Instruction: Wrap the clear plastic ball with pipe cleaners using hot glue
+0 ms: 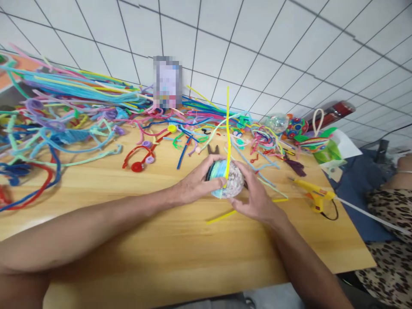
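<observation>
Between my two hands is a ball, its left part wrapped in blue, green and yellow strands and its right part pale and speckled. My left hand grips the wrapped side, its thumb pressing the lower end of a yellow pipe cleaner against the ball. That pipe cleaner sticks straight up. Around the pale side curl the fingers of my right hand. Another yellow pipe cleaner lies on the table beneath my right hand. Dark plier-like handles show just behind the ball, partly hidden.
Heaps of colored pipe cleaners line the back and left of the wooden table. A yellow glue gun lies at right, near a clear ball. Another person sits beyond the right edge. A tiled wall rises behind.
</observation>
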{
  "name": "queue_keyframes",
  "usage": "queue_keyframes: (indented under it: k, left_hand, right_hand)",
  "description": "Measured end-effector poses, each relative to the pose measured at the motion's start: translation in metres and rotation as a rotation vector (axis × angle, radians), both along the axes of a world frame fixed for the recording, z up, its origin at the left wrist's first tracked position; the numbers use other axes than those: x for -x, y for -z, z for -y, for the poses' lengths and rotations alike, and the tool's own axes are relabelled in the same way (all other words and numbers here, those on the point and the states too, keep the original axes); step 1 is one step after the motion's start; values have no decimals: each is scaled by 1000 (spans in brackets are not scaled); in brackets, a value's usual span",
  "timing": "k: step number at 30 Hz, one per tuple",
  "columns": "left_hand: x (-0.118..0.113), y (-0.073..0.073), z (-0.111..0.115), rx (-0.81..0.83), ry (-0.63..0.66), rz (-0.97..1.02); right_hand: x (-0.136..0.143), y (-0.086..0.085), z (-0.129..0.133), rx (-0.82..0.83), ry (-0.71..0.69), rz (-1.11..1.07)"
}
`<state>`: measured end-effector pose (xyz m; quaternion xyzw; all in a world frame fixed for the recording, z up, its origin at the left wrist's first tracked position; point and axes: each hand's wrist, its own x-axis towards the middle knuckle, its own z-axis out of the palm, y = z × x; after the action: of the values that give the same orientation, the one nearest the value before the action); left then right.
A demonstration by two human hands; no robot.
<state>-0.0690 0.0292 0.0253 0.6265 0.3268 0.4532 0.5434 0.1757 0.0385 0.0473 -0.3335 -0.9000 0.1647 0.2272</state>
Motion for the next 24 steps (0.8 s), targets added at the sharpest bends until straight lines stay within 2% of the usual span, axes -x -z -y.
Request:
queue_keyframes:
  k: [19, 24]
  left_hand:
    - [-2, -6, 2, 59, 5, -75]
    - [-1, -8, 1, 96, 46, -88]
  right_hand:
    - [-3, 1, 1, -35, -36, -13]
    - [-4, 4, -1, -55, -68, -55]
